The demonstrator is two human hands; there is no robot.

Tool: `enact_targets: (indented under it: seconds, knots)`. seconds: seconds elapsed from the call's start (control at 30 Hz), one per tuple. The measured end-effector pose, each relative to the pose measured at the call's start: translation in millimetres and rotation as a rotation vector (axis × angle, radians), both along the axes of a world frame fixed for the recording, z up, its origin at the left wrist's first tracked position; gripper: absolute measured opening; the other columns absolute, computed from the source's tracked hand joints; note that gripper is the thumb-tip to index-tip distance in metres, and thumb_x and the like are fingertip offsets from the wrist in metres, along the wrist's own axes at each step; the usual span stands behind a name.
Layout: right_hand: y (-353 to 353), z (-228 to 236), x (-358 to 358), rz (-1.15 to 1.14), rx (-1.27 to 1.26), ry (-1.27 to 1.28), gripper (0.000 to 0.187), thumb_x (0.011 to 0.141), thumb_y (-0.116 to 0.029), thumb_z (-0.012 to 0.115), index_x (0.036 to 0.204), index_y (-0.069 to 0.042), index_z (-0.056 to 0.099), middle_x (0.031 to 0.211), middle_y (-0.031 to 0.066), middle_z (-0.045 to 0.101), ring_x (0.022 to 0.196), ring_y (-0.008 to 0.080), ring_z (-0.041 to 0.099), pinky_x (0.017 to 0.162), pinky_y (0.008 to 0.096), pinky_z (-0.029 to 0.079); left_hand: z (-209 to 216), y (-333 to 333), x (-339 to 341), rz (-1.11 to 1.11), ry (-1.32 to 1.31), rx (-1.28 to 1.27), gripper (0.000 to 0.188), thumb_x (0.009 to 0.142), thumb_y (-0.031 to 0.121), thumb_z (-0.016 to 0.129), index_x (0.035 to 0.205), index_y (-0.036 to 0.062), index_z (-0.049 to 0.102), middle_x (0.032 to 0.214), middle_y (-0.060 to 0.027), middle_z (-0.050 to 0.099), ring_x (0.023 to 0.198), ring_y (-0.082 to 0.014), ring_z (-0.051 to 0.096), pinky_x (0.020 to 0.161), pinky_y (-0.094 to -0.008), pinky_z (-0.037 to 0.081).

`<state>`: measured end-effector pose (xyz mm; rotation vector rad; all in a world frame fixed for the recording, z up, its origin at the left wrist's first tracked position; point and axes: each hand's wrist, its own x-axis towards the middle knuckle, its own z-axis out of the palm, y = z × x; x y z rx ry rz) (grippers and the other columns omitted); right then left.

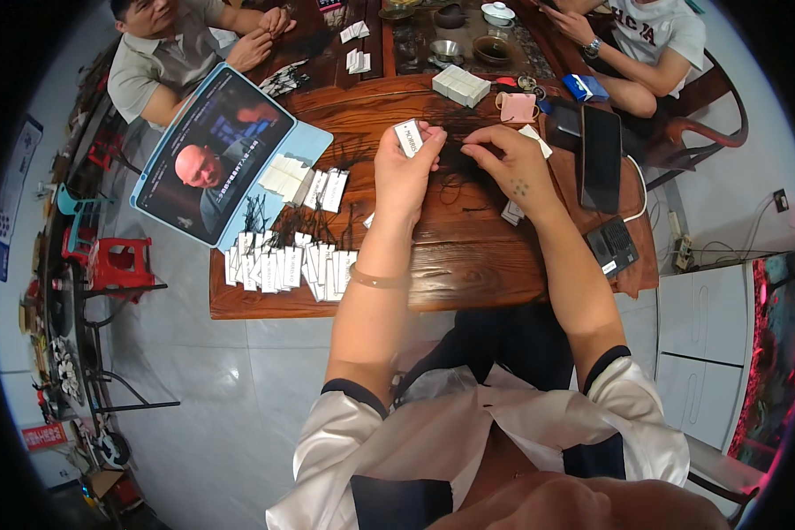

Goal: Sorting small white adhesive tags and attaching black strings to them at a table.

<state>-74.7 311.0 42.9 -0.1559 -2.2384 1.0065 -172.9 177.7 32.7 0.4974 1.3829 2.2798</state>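
Observation:
Over the middle of the wooden table (468, 287), my left hand (397, 177) grips a small white hang tag (408, 139) between thumb and fingers, its printed face up. Just to the right, my right hand (514, 168) has thumb and forefinger pinched together. Whatever is in that pinch is too small to make out against the dark cords lying behind. Many white tags with black strings (278, 268) lie in rows at the table's left front. Beside them sits a block of stacked tags (287, 177).
A tablet in a light blue case (216, 159) stands at the left, playing a video. Farther back is a pile of white tags (461, 86). A phone (600, 159) and a black device (611, 247) lie at the right. Two people sit across the table; a red stool (122, 263) stands left.

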Motion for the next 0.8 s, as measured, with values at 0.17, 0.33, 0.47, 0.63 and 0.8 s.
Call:
enact_targets:
  seconds: [0.17,0.33,0.47,0.63,0.8]
  knots:
    - [2,0,2,-0.027,0.095,0.028,0.014,0.079,-0.015,0.071,0.088,-0.004,0.068,0.086,0.0085,0.067,0.076,0.0245,0.064,0.067,0.032,0.049,-5,-2,-5,0.051,0.025,-0.011,0.024,0.081,0.002,0.07,0.1,0.0015,0.055,0.089,-0.0057,0.064,0.071,-0.0083,0.058,0.059,-0.0207,0.047]
    - [2,1,3,-0.004,0.157,0.042,0.013,0.077,-0.014,0.071,0.087,-0.005,0.068,0.083,0.0083,0.066,0.076,0.025,0.064,0.066,0.0323,0.049,0,-6,-6,0.067,-0.026,-0.019,0.024,0.081,0.001,0.07,0.099,0.0011,0.055,0.087,-0.0059,0.064,0.073,-0.0094,0.058,0.061,-0.0219,0.048]
    - [5,7,4,-0.057,0.223,0.114,0.012,0.077,-0.013,0.072,0.085,-0.005,0.068,0.081,0.0083,0.066,0.072,0.0246,0.064,0.064,0.0317,0.049,-3,-7,-8,0.079,0.029,-0.053,0.025,0.08,0.001,0.071,0.099,0.0009,0.056,0.085,-0.006,0.064,0.069,-0.0096,0.057,0.059,-0.022,0.047]
    - [15,6,7,-0.127,0.405,0.055,0.022,0.075,-0.014,0.072,0.095,-0.007,0.067,0.095,0.0059,0.065,0.086,0.0257,0.062,0.077,0.036,0.047,-2,-6,-5,0.099,0.072,-0.085,0.024,0.079,0.001,0.072,0.099,0.0007,0.057,0.083,-0.0048,0.064,0.065,-0.0087,0.056,0.057,-0.0209,0.046]
    - [-5,-2,0,-0.005,0.381,0.075,0.048,0.074,-0.012,0.071,0.12,-0.012,0.055,0.114,0.0114,0.055,0.1,0.0291,0.058,0.087,0.0412,0.044,-6,5,11,0.0,0.201,-0.21,0.021,0.08,-0.001,0.069,0.098,-0.0002,0.058,0.086,-0.0048,0.064,0.076,-0.0087,0.06,0.068,-0.0216,0.049]
